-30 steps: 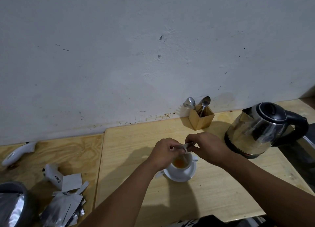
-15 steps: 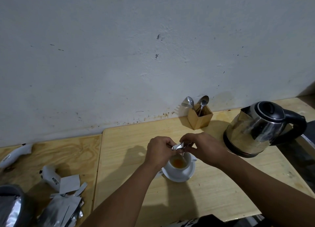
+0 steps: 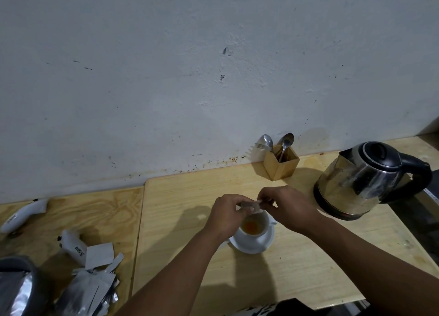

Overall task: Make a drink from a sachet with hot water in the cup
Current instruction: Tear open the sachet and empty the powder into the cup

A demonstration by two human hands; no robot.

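Pale wooden worktop [image 3: 308,268] fills the lower half of the frame beneath a scuffed white wall [image 3: 166,78]. Nearest the camera, at lower left, a heap of silvery torn sachets [image 3: 88,292] lies beside a foil bag [image 3: 14,289], apparently discards kept clear of the working area. At lower centre, two forearms converge over a white cup [image 3: 255,232] standing on its saucer [image 3: 251,247]; the cup holds amber liquid at its bottom. The left hand [image 3: 225,216] and the right hand [image 3: 289,209] meet directly above the cup's far rim, the fingertips of each pinching one end of a small silver sachet [image 3: 250,206] stretched between them. This placement probably lets the contents fall straight into the cup; whether the sachet is being torn or squeezed cannot be told. The remaining fingers are curled into the palms.

Just right of the hands, at right of centre, a steel kettle [image 3: 363,180] with a black lid and handle stands within easy reach, spout turned toward the cup. Farther back, against the wall, a small wooden box [image 3: 281,166] keeps spoons [image 3: 286,142] and a fork upright for stirring. At far left, two white tube-like packets [image 3: 23,214] lie well apart from the cup
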